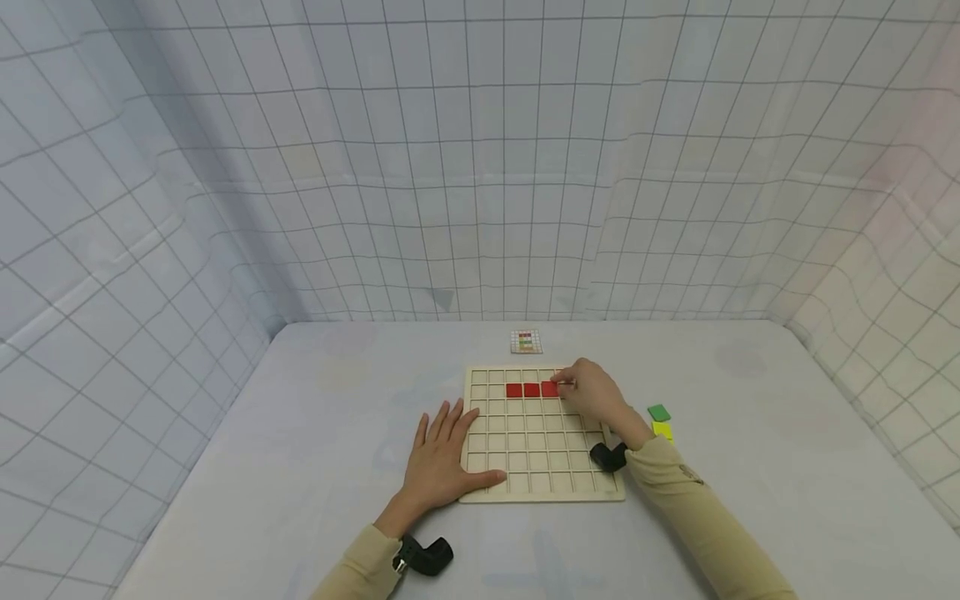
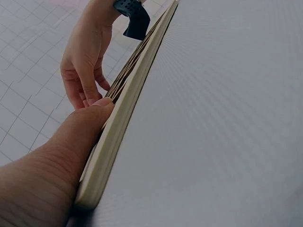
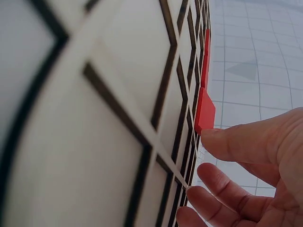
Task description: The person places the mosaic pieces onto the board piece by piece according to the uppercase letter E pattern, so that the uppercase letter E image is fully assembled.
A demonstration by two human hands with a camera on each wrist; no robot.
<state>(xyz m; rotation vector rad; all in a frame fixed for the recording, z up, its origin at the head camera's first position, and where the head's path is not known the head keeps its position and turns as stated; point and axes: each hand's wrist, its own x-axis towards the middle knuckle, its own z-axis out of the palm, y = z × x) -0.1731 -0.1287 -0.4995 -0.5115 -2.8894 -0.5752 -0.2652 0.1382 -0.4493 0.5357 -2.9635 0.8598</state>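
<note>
A cream grid board (image 1: 517, 497) lies on the white table, with three red square tiles (image 1: 532, 390) side by side in its second row from the far edge. My right hand (image 1: 596, 396) reaches over the far right of the board and pinches the rightmost red tile (image 3: 205, 111) at its edge; that tile looks slightly raised in the right wrist view. The index fingertip is partly hidden behind the thumb. My left hand (image 1: 437, 465) rests spread at the board's left side, its thumb (image 2: 102, 104) lying on the near left corner area.
Right of the board lie a green tile (image 1: 659, 412) and a yellow tile (image 1: 663, 430), the latter partly covered by the right forearm. Behind the board lies a small card (image 1: 526, 342) with a coloured grid pattern. White gridded cloth (image 1: 480, 167) hangs around the table.
</note>
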